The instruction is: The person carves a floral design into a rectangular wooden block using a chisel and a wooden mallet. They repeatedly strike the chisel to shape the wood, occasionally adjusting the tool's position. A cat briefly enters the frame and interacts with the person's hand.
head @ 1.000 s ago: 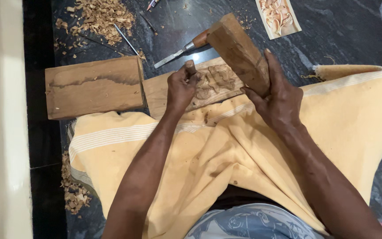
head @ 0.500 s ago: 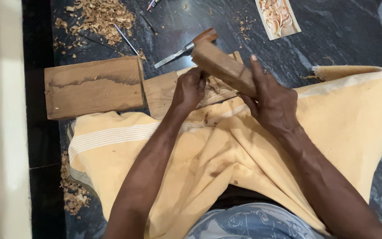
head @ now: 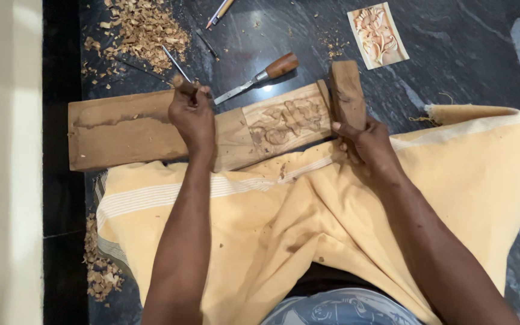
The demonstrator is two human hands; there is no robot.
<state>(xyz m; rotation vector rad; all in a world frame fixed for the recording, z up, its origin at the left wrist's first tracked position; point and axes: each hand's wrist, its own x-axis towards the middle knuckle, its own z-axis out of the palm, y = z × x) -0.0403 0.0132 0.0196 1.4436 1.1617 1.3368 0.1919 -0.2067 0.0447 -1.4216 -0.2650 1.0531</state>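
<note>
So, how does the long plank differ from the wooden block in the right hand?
The long plank lies flat on the floor, crosswise; the wooden block is held by the right hand, pointing away. The plank is longer and partly carved; the block looks plain and darker. Both are brown wood.
</note>
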